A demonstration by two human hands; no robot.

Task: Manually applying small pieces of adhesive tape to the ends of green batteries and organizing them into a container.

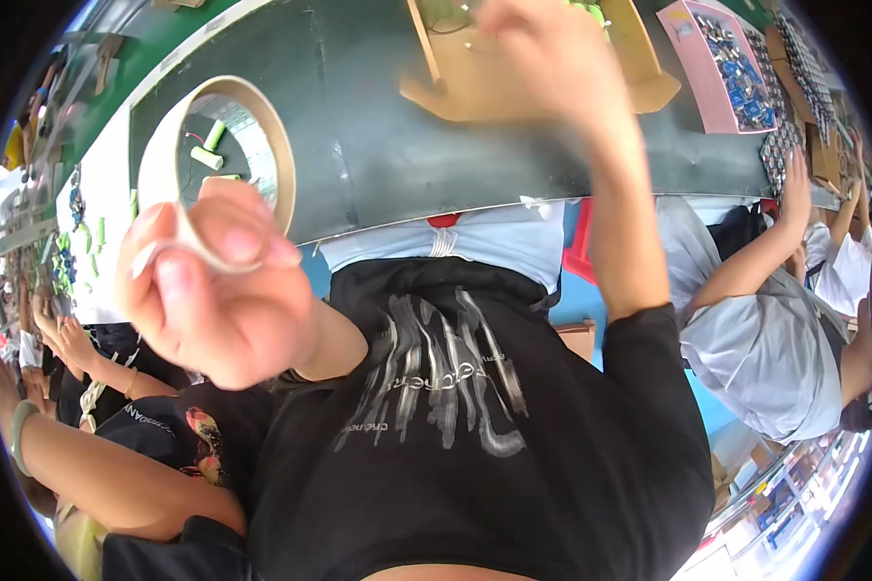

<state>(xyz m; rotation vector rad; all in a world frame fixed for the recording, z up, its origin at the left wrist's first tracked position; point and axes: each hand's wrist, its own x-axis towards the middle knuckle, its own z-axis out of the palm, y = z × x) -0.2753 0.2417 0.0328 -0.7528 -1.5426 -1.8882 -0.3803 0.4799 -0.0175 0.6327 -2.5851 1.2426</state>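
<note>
My left hand (228, 281) is raised close in front of me, its fingers closed round the lower rim of a roll of pale tape (160, 160). Through the roll's opening, small green cylinders (206, 157), one with a thin wire near it, show on the dark table. My right hand (552, 48) reaches forward over an open cardboard box (654, 73). It is smeared by motion and its fingers run to the top edge, so whether it holds anything cannot be made out. Something green (591, 12) lies in the box behind that hand.
The dark green table (378, 145) spans the front. A pink box (712, 87) of small blue and silver parts stands to the right. Co-workers sit close on both sides, a grey-shirted person (765, 339) to the right and a braceleted arm (97, 465) to the left.
</note>
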